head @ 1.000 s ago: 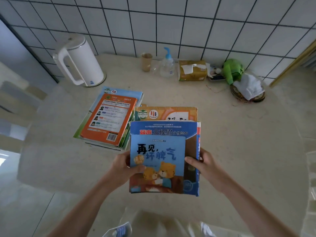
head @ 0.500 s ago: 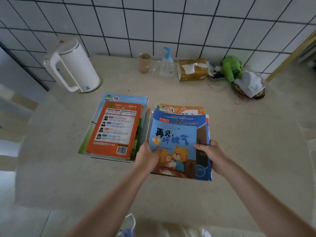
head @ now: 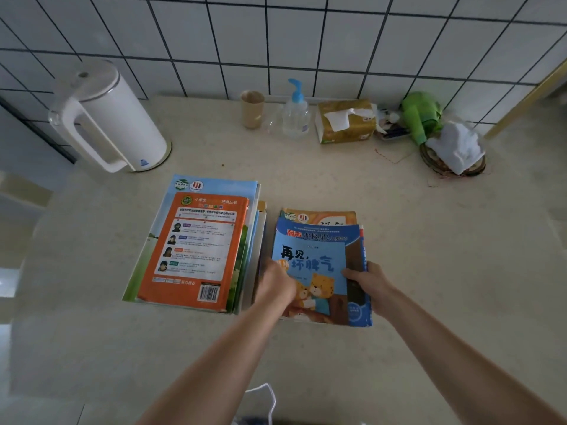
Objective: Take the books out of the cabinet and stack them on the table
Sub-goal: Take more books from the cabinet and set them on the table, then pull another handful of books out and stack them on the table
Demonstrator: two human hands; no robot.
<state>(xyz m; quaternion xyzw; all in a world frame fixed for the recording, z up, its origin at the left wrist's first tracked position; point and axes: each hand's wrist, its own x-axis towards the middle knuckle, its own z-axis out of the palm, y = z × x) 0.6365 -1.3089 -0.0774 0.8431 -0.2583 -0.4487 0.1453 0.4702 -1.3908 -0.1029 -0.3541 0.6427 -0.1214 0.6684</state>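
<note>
While both hands gripped blue stack (head: pixel 319 265) at near edges, left hand (head: pixel 276 285) and right hand (head: pixel 369 282) thumbs on top, stack sat on desk (head: pixel 429 271) right of orange stack (head: pixel 196 246). Risk: staggered books sliding apart on release.

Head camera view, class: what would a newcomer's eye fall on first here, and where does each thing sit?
First, the blue picture book topping a small pile right of centre on the table, gripped by the left hand and the right hand. Just left lies a bigger stack topped by an orange book. A white kettle stands far left by the tiled wall.
</note>
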